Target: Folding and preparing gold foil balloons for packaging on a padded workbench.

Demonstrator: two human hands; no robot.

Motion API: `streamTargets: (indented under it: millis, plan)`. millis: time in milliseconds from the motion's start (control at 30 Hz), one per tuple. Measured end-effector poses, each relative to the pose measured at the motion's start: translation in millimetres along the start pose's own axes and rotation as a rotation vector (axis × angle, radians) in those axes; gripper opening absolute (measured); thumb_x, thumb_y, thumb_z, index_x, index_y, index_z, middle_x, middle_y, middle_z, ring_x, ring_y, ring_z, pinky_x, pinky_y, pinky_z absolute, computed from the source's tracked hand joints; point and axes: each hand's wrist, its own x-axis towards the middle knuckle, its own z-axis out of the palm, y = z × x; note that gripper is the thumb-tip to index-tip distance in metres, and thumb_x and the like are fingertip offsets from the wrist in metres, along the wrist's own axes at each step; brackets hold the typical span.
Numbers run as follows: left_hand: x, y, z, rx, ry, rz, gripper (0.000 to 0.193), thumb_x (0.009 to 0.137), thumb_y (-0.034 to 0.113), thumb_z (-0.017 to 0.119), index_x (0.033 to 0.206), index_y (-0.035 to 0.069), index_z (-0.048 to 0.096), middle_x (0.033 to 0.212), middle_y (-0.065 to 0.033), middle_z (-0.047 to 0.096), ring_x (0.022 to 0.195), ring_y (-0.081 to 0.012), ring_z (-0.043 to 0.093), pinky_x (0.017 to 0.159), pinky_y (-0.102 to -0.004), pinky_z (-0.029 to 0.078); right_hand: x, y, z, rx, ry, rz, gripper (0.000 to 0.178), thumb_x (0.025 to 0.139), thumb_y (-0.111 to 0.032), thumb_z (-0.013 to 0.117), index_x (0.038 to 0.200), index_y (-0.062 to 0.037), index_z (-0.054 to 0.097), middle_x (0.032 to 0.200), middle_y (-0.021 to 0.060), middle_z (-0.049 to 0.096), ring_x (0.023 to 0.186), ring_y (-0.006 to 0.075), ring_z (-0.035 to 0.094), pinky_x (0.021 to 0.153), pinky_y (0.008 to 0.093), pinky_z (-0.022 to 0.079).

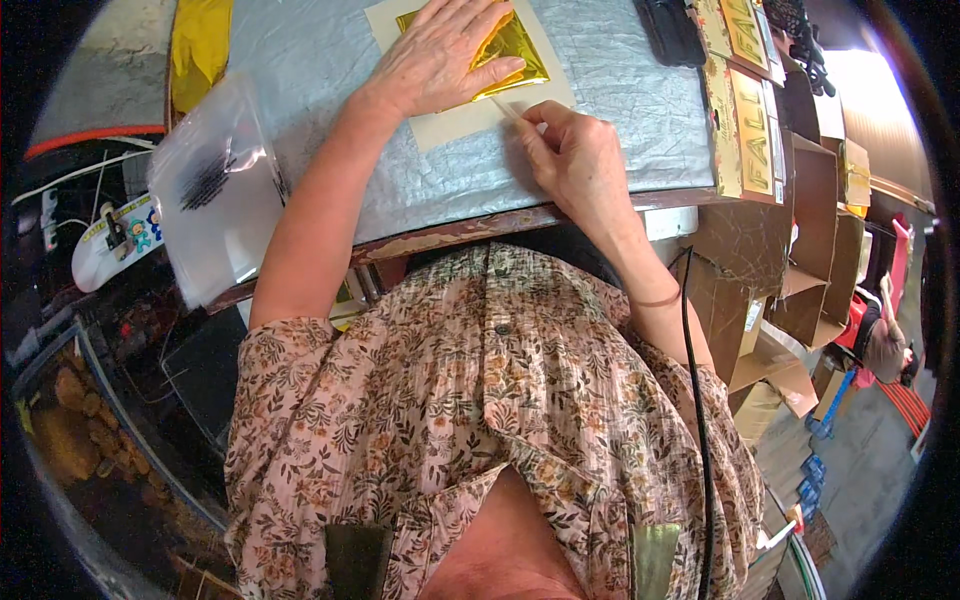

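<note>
A shiny gold foil sheet (518, 58) lies on a cream-coloured square of card or board (437, 132) at the far side of the cloth. My left hand (435, 62) rests flat over the foil with its fingers stretched out, hiding much of it. Just below the foil's near edge, my right hand (580, 155) is closed in a pinch on a thin pale strip (507, 106). The strip reaches from the fingertips toward the foil; its lower end is hidden in the hand.
Pale blue cloth (430, 195) covers the table, whose worn wooden edge (450, 232) runs before me. Clear plastic sleeves (222, 195) overhang the left corner, near yellow foil (200, 50). A black case-like object (668, 30) and printed boxes (745, 110) line the right side. A black cable (697, 400) hangs beside my right arm.
</note>
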Motion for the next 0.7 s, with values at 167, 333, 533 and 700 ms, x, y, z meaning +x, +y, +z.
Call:
streamTargets:
  millis: [167, 333, 533, 700]
  plan:
    - [1, 1, -1, 0.001, -0.017, -0.009, 0.084, 0.098, 0.057, 0.056, 0.152, -0.005, 0.039, 0.161, -0.0265, 0.033, 0.152, -0.0386, 0.029, 0.125, -0.0483, 0.021, 0, -1, 4, 0.017, -0.009, -0.001, 0.017, 0.092, -0.014, 0.072, 0.096, 0.0016, 0.073, 0.063, 0.0183, 0.066, 0.049, 0.0254, 0.062, 0.052, 0.0377, 0.048]
    - [0, 4, -2, 0.051, -0.018, 0.011, 0.087, 0.097, 0.06, 0.056, 0.152, -0.005, 0.039, 0.161, -0.0269, 0.033, 0.152, -0.0389, 0.029, 0.125, -0.0487, 0.022, 2, 2, 7, -0.009, -0.007, 0.027, 0.017, 0.093, -0.014, 0.071, 0.094, 0.0026, 0.071, 0.062, 0.0183, 0.066, 0.048, 0.025, 0.061, 0.051, 0.0369, 0.047]
    - [-2, 0, 1, 0.028, 0.012, 0.011, 0.087, 0.097, 0.06, 0.055, 0.152, -0.005, 0.039, 0.161, -0.027, 0.034, 0.152, -0.0391, 0.03, 0.125, -0.0488, 0.022, 0, 2, -1, 0.051, -0.035, 0.067, 0.018, 0.094, -0.015, 0.071, 0.094, 0.003, 0.071, 0.06, 0.0158, 0.065, 0.048, 0.0181, 0.057, 0.05, 0.0344, 0.045]
    - [0, 0, 0, 0.013, -0.007, 0.008, 0.085, 0.098, 0.058, 0.055, 0.153, -0.005, 0.038, 0.161, -0.0268, 0.033, 0.152, -0.0389, 0.029, 0.125, -0.0484, 0.021, -6, -5, -9, 0.131, -0.08, 0.096, 0.017, 0.095, -0.014, 0.07, 0.095, 0.003, 0.071, 0.057, 0.0109, 0.062, 0.048, 0.0109, 0.048, 0.048, 0.0327, 0.041]
